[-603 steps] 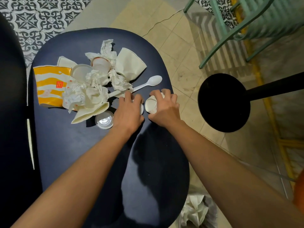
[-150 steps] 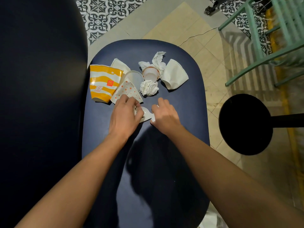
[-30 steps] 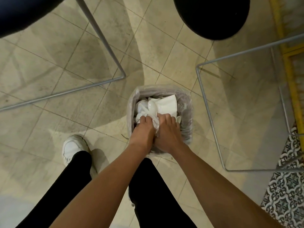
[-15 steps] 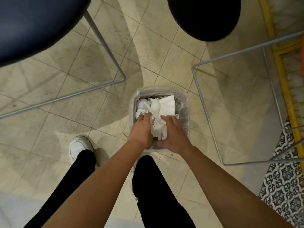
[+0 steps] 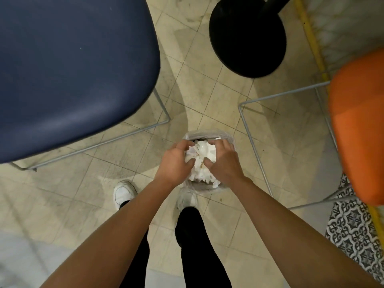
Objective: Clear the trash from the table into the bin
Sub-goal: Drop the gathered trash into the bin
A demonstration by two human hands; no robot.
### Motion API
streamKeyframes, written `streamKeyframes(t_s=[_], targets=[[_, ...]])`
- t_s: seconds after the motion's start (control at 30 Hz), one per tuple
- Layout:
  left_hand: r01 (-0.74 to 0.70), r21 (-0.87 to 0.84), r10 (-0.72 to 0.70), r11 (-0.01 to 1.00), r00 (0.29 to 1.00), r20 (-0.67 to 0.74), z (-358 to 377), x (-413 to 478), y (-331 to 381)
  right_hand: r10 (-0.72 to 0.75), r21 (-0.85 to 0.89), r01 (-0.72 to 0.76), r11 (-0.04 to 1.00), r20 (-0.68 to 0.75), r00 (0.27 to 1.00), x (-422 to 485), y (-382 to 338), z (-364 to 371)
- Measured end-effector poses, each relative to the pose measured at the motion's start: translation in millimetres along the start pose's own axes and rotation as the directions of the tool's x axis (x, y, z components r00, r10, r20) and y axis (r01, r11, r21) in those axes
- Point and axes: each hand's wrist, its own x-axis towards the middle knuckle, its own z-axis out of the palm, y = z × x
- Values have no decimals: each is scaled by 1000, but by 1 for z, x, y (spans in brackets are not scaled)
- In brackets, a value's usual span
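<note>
A small bin point(image 5: 204, 134) lined with a clear plastic bag stands on the tiled floor just ahead of my feet. It is packed with crumpled white paper trash point(image 5: 200, 163), and a white plastic spoon point(image 5: 202, 148) lies on top. My left hand point(image 5: 176, 165) and my right hand point(image 5: 223, 163) are over the bin's mouth, side by side. Each has its fingers and thumb curled round the paper wad from its own side. Most of the bin's rim is hidden under my hands.
The navy table top point(image 5: 72, 69) fills the upper left, with its wire leg frame point(image 5: 133, 134) on the floor. A black round pedestal base point(image 5: 247, 36) stands behind the bin. An orange seat point(image 5: 359, 125) on a wire frame point(image 5: 255, 146) is at the right. My white shoes point(image 5: 123, 193) flank the bin.
The view has pulled back and up from the bin. My hands have spread slightly apart over the trash, and the spoon now shows between them.
</note>
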Motion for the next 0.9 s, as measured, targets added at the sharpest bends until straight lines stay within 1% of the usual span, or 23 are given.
streamKeyframes(t_s=[0.07,0.17,0.27,0.33,0.53,0.73,0.9], targets=[[-31,-29,30,999,999,-37,-25,-6,11,-7,35,8,999,-23,1000,0,-22,-15],[-75,-49,70,996,993,-93,-65,-14,25,-16,44,17,999,-29,999,2,-59,-40],[-125,-41,117,991,982,-151,-107,-19,38,-35,48,38,998,-49,998,7,-99,-63],[-145,-30,136,989,970,-201,-136,-21,44,-72,58,76,995,-71,995,12,-128,-77],[-178,-6,167,984,938,-305,-216,-17,50,-145,70,155,985,-131,981,34,-217,-103],[-138,-12,124,990,921,-369,-278,-6,40,-216,17,220,975,-117,969,60,-283,-114],[-70,-16,56,997,899,-435,-316,10,33,-255,-3,256,967,-85,963,86,-318,-120]])
